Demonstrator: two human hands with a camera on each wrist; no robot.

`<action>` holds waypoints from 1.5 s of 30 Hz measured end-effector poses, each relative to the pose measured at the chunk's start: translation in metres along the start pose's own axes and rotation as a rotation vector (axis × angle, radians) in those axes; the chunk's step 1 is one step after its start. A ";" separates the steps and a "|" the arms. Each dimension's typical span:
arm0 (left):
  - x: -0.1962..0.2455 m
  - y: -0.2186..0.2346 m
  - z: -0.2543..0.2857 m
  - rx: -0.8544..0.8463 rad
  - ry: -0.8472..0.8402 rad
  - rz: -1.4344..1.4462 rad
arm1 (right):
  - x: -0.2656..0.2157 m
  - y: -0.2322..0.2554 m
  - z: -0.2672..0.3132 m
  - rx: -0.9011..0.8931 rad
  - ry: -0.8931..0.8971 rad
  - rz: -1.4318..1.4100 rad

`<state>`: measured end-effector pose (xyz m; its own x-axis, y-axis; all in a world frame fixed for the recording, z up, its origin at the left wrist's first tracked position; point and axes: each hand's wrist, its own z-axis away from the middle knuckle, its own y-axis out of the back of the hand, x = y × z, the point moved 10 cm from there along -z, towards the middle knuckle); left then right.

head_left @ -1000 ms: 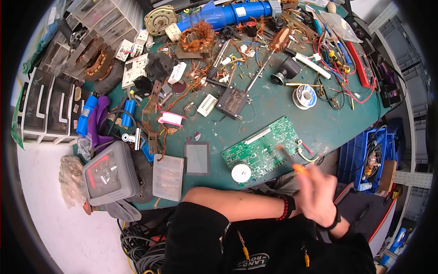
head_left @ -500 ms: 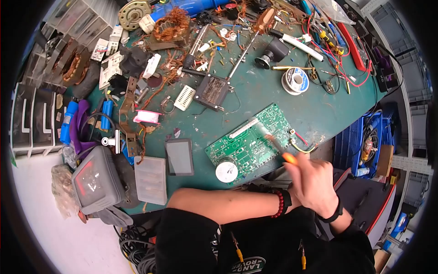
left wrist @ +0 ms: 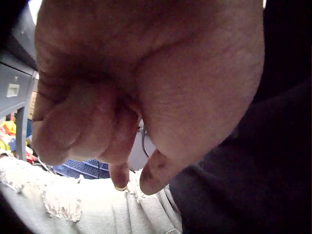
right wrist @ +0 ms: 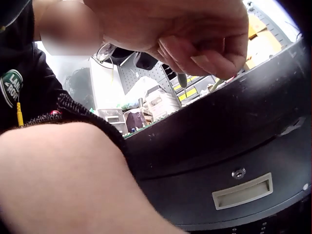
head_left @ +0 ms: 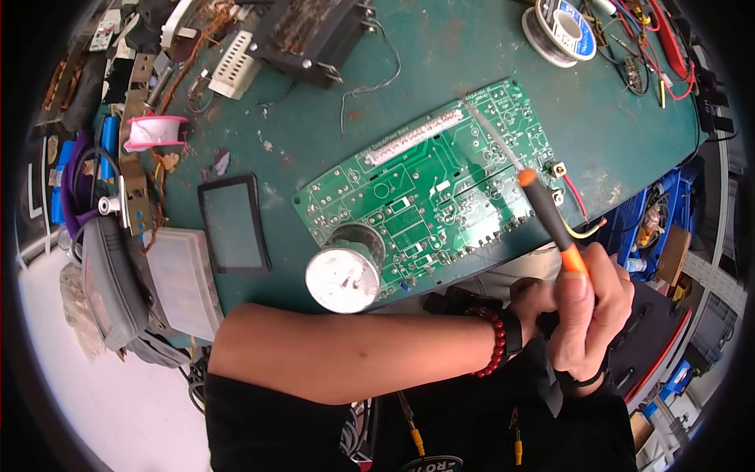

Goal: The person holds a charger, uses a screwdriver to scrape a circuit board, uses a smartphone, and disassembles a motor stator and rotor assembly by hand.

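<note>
Right hand: your right hand (head_left: 594,311) is closed, fingers and thumb wrapped around the handle of one orange-and-black screwdriver (head_left: 544,206).
Screwdriver: its shaft points away from you, over the far right part of the board; whether the tip touches cannot be told.
Left hand: your left hand (left wrist: 190,73) hangs beside the right, fingers loosely curled with nothing visible in them, partly hidden in the head view.
Circuit board: one green board (head_left: 405,177) lies on the green tabletop (head_left: 637,149), in front of your crossing left forearm.
On the board: one white-topped cylinder (head_left: 344,279) at the near left corner; two terminals (head_left: 558,169) at the right edge.
Wires: two beside the terminals, one red (head_left: 576,197), one yellow-green (head_left: 582,234).
Left of the board: one dark-framed panel (head_left: 234,224), one clear plastic box (head_left: 181,275), one pink-rimmed reel (head_left: 156,132).
Beyond the board: one wire spool (head_left: 550,31), one dark box (head_left: 307,35), one slotted white block (head_left: 234,64).
</note>
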<state>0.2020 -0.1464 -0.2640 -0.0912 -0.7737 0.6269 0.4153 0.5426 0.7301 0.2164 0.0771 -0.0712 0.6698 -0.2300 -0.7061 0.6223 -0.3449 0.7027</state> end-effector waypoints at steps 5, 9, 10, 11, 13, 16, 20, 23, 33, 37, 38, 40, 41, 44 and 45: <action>-0.003 -0.002 -0.008 -0.036 0.035 -0.015 | -0.005 -0.008 -0.010 -0.085 0.072 -0.016; -0.021 -0.001 -0.002 -0.077 0.069 -0.052 | 0.002 -0.012 -0.014 -0.161 0.085 -0.069; -0.025 -0.001 0.001 -0.090 0.078 -0.060 | 0.005 -0.013 -0.014 -0.150 0.073 -0.090; -0.028 -0.001 0.003 -0.102 0.084 -0.068 | 0.006 -0.013 -0.014 -0.147 0.073 -0.102; -0.033 -0.002 0.008 -0.125 0.093 -0.080 | 0.006 -0.016 -0.015 -0.168 0.082 -0.098; -0.036 -0.003 0.012 -0.153 0.100 -0.093 | 0.011 -0.016 -0.017 -0.169 0.066 -0.124; -0.039 0.004 0.016 -0.174 0.101 -0.114 | 0.015 -0.015 -0.016 -0.131 0.104 -0.171; -0.040 0.007 0.020 -0.190 0.104 -0.121 | 0.015 -0.017 -0.020 -0.187 0.082 -0.174; -0.037 0.008 0.041 -0.263 0.103 -0.155 | 0.019 -0.014 -0.021 -0.091 0.102 -0.238; -0.033 0.009 0.046 -0.276 0.092 -0.183 | 0.016 -0.007 -0.021 -0.018 0.171 -0.322; -0.031 0.009 0.047 -0.276 0.087 -0.189 | 0.014 -0.001 -0.019 0.048 0.217 -0.365; -0.027 0.010 0.047 -0.273 0.080 -0.201 | 0.013 0.020 -0.005 0.265 0.297 -0.345; -0.026 0.011 0.047 -0.268 0.078 -0.208 | 0.015 0.028 0.000 0.319 0.313 -0.375; -0.022 0.017 0.043 -0.240 0.074 -0.231 | 0.020 0.048 0.011 0.379 0.251 -0.362; -0.021 0.020 0.041 -0.228 0.072 -0.240 | 0.027 0.054 0.018 0.432 0.217 -0.371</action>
<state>0.1748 -0.1063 -0.2513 -0.1500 -0.8962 0.4176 0.5824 0.2612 0.7698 0.2606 0.0357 -0.0536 0.5352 0.1518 -0.8310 0.6398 -0.7152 0.2814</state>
